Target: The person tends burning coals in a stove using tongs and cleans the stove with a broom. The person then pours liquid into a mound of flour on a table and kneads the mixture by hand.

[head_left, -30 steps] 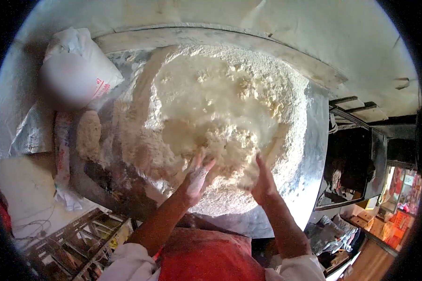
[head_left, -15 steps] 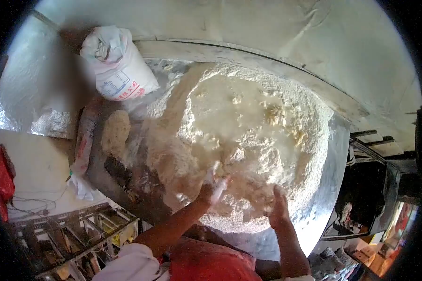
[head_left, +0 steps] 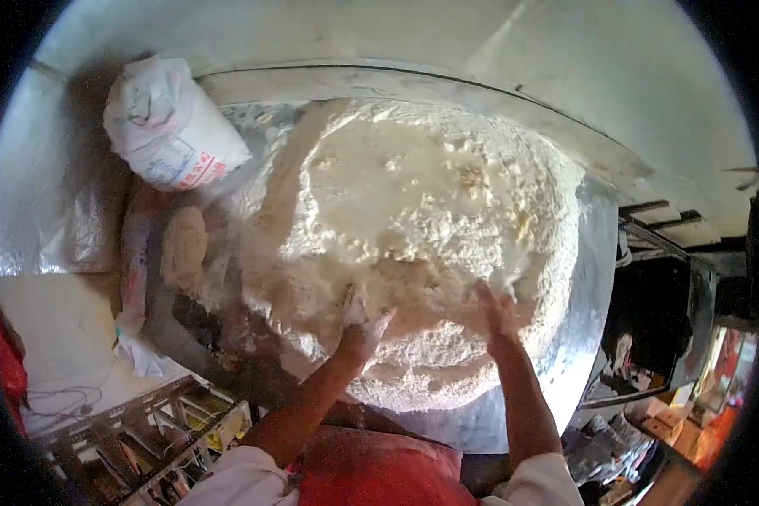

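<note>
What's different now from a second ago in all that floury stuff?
The bare left hand and bare right hand are slightly farther apart. Pale, powdery flour has moved away from the person into the cloudy, whitish liquid, covering more of its near side. Neither hand visibly grabbed or released anything. The white bag with red and blue print stayed at the far left.

Singles Outnumber Pairs in the Count

One left hand (head_left: 363,333) and one right hand (head_left: 499,319) are counted, two in all. Two white sleeves (head_left: 538,482) and one red apron (head_left: 379,472) are seen. One metal surface (head_left: 596,253), one broad mound of flour (head_left: 561,244), one pool of cloudy liquid (head_left: 363,194) and one upright printed sack (head_left: 177,131) are tallied. Several pale clumps (head_left: 472,179) are shown, too blurred to be numbered exactly.
</note>
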{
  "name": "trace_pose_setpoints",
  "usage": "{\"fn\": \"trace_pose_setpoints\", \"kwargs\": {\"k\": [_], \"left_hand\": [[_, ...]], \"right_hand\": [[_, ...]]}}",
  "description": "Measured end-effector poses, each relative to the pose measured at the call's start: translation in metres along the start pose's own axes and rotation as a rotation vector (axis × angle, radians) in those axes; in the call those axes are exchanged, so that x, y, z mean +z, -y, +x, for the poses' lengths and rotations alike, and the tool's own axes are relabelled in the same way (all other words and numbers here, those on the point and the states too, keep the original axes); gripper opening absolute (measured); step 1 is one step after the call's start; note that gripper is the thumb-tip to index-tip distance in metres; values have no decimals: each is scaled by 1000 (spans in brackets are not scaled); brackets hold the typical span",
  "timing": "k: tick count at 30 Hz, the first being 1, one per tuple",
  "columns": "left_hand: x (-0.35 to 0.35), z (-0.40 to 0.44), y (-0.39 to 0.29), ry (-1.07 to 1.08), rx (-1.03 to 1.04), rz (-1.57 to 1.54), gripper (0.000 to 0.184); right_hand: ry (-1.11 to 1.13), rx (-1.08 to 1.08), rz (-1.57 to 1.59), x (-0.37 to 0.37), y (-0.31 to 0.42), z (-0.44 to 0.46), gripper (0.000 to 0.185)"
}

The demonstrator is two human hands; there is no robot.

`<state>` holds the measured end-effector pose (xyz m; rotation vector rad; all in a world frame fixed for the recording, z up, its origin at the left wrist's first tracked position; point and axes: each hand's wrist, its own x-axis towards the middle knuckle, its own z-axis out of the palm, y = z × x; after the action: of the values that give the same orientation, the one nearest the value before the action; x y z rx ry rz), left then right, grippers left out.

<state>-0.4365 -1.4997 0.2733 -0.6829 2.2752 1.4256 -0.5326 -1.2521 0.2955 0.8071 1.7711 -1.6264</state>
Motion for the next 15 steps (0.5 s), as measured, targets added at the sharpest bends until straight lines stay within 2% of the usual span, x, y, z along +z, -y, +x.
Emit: {"fn": "trace_pose_setpoints", "kwargs": {"k": [1,2,3,4,5,6,7,9,12,13,14,15], "left_hand": [[4,2,-5,-77,32,-158,60],[-3,-7,-44,21,-115,-564,61],[-7,-9,-66,118,-264,-969,62],[-6,-6,-52,123,-262,-969,62],[-6,-5,-22,189,24,-727,64],[-9,-7,-19,229,163,-595,65],[-11,-8,-17,252,305,-470,66],[-19,-28,-49,97,-28,-633,70],[-7,-26,-45,6,-24,-589,73],[-5,-21,-39,9,-27,-595,73],[-3,-16,-31,88,4,-459,74],[-4,-9,-30,167,44,-319,75]], "right_hand": [[10,151,53,16,31,-18,87],[-2,152,58,17,34,-27,87],[139,36,-80,18,39,-31,81],[219,-161,-129,15,42,-29,72],[287,-362,-163,13,46,-27,63],[119,-529,-569,3,67,-18,58],[-5,-582,-617,-8,76,-3,57],[-157,-535,-620,-30,68,49,55],[-170,-433,-743,-10,77,49,59],[97,-265,-589,-9,76,45,60],[353,-92,-425,-10,72,40,60],[311,-321,-523,-2,59,31,53]]}}
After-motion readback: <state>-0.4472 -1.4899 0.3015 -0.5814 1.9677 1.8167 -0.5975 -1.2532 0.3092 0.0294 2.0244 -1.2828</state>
